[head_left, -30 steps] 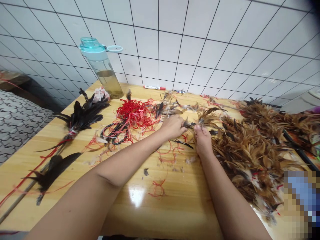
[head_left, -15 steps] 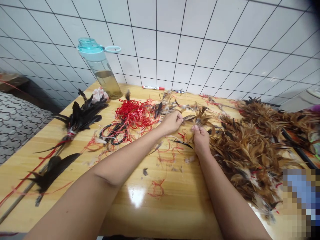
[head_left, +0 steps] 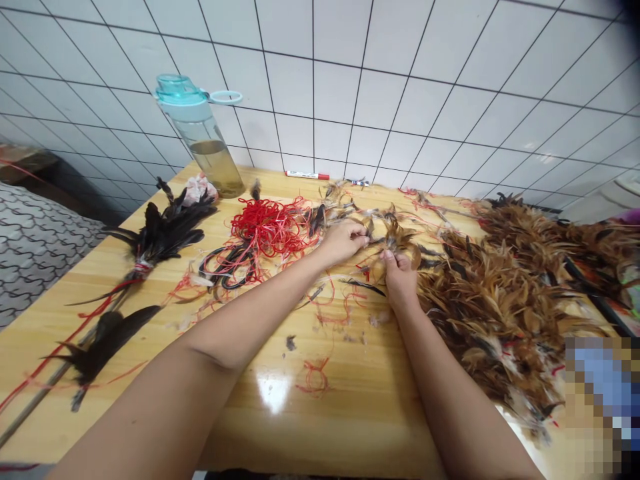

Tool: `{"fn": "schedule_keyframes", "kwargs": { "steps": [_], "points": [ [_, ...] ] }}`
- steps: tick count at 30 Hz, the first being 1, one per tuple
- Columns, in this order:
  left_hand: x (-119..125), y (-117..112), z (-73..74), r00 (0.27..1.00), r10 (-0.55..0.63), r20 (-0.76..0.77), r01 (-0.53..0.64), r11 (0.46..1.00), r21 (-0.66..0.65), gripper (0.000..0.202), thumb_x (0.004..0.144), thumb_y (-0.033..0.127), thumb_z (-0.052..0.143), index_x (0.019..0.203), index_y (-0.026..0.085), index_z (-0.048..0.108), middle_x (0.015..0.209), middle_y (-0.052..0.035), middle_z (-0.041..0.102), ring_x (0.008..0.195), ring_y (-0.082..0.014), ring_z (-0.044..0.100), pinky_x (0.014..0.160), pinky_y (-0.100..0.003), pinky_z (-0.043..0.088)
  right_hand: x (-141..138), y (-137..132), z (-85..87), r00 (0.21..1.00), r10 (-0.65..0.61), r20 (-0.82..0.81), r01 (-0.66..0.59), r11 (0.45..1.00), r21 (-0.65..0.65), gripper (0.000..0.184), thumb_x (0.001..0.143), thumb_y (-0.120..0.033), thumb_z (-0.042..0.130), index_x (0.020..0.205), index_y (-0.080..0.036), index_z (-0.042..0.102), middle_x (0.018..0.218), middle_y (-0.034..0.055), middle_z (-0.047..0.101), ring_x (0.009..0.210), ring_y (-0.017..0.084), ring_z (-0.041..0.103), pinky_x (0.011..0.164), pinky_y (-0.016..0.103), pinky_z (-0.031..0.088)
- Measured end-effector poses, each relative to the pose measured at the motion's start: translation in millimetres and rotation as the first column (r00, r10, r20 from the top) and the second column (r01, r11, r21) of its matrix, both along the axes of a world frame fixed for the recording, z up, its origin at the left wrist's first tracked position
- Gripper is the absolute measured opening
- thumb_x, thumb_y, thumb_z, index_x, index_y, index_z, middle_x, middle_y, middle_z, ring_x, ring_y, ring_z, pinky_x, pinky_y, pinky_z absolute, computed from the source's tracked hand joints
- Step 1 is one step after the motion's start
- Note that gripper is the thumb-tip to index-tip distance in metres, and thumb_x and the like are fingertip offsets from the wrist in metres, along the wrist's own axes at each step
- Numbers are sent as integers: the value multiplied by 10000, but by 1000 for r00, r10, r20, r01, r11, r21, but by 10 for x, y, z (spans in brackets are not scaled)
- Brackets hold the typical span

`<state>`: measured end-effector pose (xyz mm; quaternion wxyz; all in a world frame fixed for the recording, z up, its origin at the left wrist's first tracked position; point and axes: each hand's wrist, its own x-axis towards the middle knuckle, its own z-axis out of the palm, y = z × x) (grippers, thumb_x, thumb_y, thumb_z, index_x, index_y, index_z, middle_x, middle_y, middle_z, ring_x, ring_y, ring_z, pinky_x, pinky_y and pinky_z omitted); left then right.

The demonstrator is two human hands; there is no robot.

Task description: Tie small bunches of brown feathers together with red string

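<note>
Pinching one feather-tuft (head_left: 403, 235): left hand (head_left: 345, 241), right hand (head_left: 400, 277).

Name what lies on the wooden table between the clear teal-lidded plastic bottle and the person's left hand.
A tangled heap of thin red cord lies there, in the head view.

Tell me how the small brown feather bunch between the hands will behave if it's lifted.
Probably very light and floppy: the brown feather bunch is thin, curling plumes fanning out above the right hand. Likely to come apart if the pinch at its base loosens, since the left hand also grips it and loose feathers lie on the table beneath.
</note>
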<state>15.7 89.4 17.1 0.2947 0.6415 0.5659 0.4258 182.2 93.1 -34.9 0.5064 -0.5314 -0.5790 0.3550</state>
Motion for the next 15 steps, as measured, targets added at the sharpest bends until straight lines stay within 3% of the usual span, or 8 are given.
{"fn": "schedule_keyframes", "kwargs": {
  "steps": [4,7,12,15],
  "points": [
    [36,7,-33,979,-38,198,52,997,-64,162,745,270,623,667,148,550,603,34,491,582,-92,438,581,-226,337,-3,17,-9,999,-3,-43,0,998,-59,351,718,-534,602,714,-188,661,745,41,697,770,192,627,780,331,477],
    [104,5,-79,950,-49,307,88,990,-113,115,720,229,638,744,135,577,674,18,565,614,-95,510,602,-219,391,-6,17,5,997,35,-71,-40,997,-64,343,713,-527,602,695,-187,639,693,25,659,705,179,588,718,324,471],
    [161,14,-112,959,-93,268,124,987,-103,96,714,155,609,800,118,629,766,-27,656,694,-118,586,667,-230,444,28,5,37,998,43,55,-40,998,-42,352,719,-455,614,522,-213,452,512,-38,451,569,131,447,591,285,411],
    [174,-9,-101,961,-125,248,143,988,-55,103,710,126,596,804,126,638,784,-28,676,719,-120,602,699,-230,456,41,31,9,996,67,58,-66,998,-22,316,704,-444,632,544,-215,484,516,-38,463,599,143,469,599,287,424]
  ]
}}
